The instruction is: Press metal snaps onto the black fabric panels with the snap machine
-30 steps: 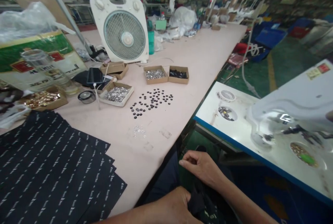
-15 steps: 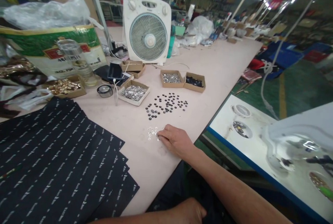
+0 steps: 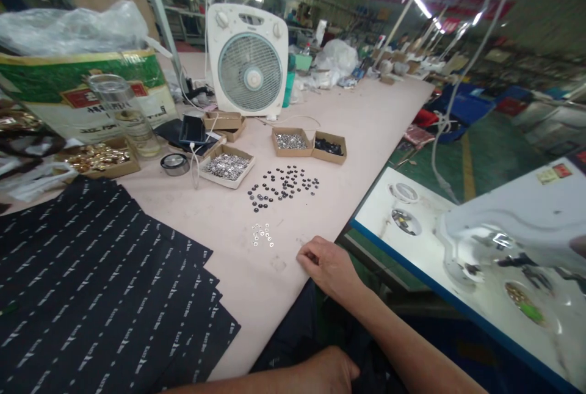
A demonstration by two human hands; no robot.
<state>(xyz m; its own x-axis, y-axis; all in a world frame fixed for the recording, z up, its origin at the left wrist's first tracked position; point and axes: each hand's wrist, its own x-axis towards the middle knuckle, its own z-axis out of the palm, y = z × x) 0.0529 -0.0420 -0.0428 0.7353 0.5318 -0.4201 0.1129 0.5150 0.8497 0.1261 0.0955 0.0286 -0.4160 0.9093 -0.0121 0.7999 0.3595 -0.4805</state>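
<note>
My right hand (image 3: 330,267) is at the table's near edge, its fingers curled together in a pinch; whatever they may hold is too small or hidden to make out. To its left lie several small silver ring-shaped snap parts (image 3: 262,234), apart from the fingers. Farther back, many black snap caps (image 3: 284,185) are scattered on the pink tabletop (image 3: 260,290). Low in the view, my left hand (image 3: 332,369) is closed beside dark cloth (image 3: 286,342) below the table edge; its fingertips and anything inside them are hidden.
Printed black fabric pieces (image 3: 110,284) are stacked at left. Boxes of silver parts (image 3: 226,166) and black parts (image 3: 328,146) stand behind the caps, with a box fan (image 3: 249,64) beyond. At right is a white machine table (image 3: 389,223) with a pale machine (image 3: 508,217).
My right hand has drawn back from the silver rings toward the table's near edge. Fewer rings show by its old place. My left hand stays low; the view has turned slightly right.
</note>
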